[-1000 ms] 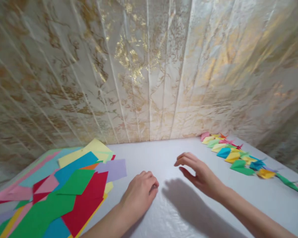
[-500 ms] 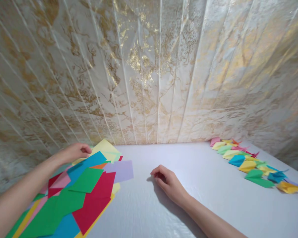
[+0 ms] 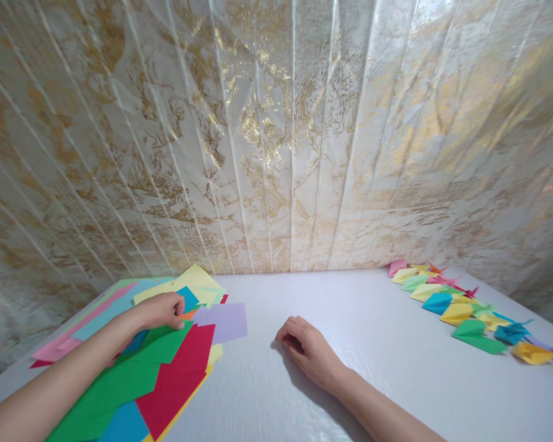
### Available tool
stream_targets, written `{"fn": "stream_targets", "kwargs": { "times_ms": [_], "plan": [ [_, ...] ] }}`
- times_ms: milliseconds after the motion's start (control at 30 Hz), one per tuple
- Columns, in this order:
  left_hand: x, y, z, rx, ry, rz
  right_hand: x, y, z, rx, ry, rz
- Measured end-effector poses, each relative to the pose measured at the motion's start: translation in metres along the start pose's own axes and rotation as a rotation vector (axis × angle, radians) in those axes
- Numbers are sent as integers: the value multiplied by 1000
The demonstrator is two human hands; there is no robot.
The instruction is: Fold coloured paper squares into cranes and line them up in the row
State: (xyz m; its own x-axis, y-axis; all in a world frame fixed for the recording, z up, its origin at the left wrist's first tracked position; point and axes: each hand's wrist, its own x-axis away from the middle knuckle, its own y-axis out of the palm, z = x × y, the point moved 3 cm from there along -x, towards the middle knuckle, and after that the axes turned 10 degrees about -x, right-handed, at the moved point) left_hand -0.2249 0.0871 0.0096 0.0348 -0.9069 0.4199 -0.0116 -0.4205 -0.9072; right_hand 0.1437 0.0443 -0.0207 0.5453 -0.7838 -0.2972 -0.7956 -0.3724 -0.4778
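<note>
Many coloured paper sheets overlap on the left of the white table. My left hand is over them, its fingers curled by an orange sheet, between a blue sheet and a green sheet; whether it pinches a sheet is hidden. A lilac sheet and a red sheet lie to the right of it. My right hand rests on the table near the middle, fingers curled together, with nothing seen in them.
Folded paper figures in several colours, among them a green one and an orange one, stand in rows at the right. A white and gold patterned curtain hangs behind the table's far edge.
My left hand has moved right and nearer, from the back of the sheets to the orange one. My right hand has hardly moved.
</note>
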Motion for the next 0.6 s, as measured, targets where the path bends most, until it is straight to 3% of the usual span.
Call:
{"fn": "stream_targets", "kwargs": {
  "times_ms": [200, 367, 600],
  "plan": [
    [3, 2, -1, 72, 21, -31, 0, 1, 0, 25, -11, -6],
    [6, -7, -4, 151, 82, -43, 1, 1, 1, 34, -13, -6],
    [10, -35, -27, 265, 9, 116, 0, 0, 0, 38, -11, -8]
  ]
}}
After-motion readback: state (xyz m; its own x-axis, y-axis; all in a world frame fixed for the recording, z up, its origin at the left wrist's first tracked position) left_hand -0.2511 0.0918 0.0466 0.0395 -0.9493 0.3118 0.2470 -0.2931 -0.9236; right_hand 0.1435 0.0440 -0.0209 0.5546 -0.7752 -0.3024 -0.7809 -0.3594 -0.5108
